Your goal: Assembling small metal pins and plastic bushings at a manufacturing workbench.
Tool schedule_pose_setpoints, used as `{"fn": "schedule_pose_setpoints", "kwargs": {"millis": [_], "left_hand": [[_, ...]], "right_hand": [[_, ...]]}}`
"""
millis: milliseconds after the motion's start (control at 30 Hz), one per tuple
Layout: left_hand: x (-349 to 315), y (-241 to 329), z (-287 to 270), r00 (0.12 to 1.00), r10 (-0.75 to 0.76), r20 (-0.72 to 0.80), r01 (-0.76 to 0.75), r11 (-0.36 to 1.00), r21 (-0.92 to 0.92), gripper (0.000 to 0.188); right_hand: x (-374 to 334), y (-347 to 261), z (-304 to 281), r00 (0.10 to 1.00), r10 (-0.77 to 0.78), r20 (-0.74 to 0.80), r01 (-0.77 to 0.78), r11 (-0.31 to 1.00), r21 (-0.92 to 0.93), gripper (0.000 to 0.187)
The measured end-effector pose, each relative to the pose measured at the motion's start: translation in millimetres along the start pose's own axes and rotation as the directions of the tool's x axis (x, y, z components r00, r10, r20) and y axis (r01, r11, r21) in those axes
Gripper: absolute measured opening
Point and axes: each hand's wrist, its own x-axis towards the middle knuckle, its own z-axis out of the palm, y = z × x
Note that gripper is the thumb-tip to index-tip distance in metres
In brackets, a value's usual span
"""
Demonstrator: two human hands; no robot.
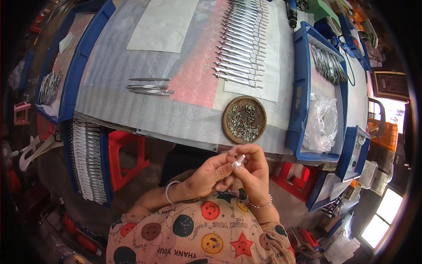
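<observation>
Just off the table's near edge, my left hand and my right hand meet in front of my body, fingers curled and fingertips close together. Between them is a small whitish piece, pinched by both; its exact kind is too small to tell. Directly beyond my hands stands a round brown bowl holding many small shiny metal pins. Past the bowl, a long row of slender metal tool parts lies side by side on white paper. Several similar slender metal pieces lie loose farther left.
A blue tray at the right holds bundled metal parts and a clear plastic bag. Another blue tray sits at the left with more metal pieces. Below the table are a blue crate of metal parts and red stools.
</observation>
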Motion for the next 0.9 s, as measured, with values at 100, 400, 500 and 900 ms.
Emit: {"fn": "schedule_pose_setpoints", "kwargs": {"millis": [100, 400, 500, 900], "left_hand": [[-2.9, 2.7, 8.6, 0.998, -0.055, 0.003, 0.055, 0.998, 0.005, 0.029], [1.3, 0.4, 5.8, 0.993, -0.099, -0.066, 0.094, 0.992, -0.088, 0.031], [-3.1, -0.1, 4.2, 0.991, -0.129, 0.016, 0.130, 0.987, -0.099, 0.033], [-3.4, 8.0, -9.1, 0.989, -0.146, -0.013, 0.133, 0.933, -0.333, 0.034]], "right_hand": [[0.3, 1.1, -19.3, 0.984, -0.015, 0.180, 0.045, 0.985, -0.169, 0.019], [7.5, 10.5, -23.6, 0.974, -0.071, 0.214, 0.128, 0.954, -0.269, 0.011], [20.5, 1.7, -36.0, 0.953, -0.211, 0.218, 0.294, 0.819, -0.493, 0.017], [70.9, -15.4, -31.6, 0.900, -0.227, 0.372, 0.336, -0.183, -0.924, 0.015]]}}
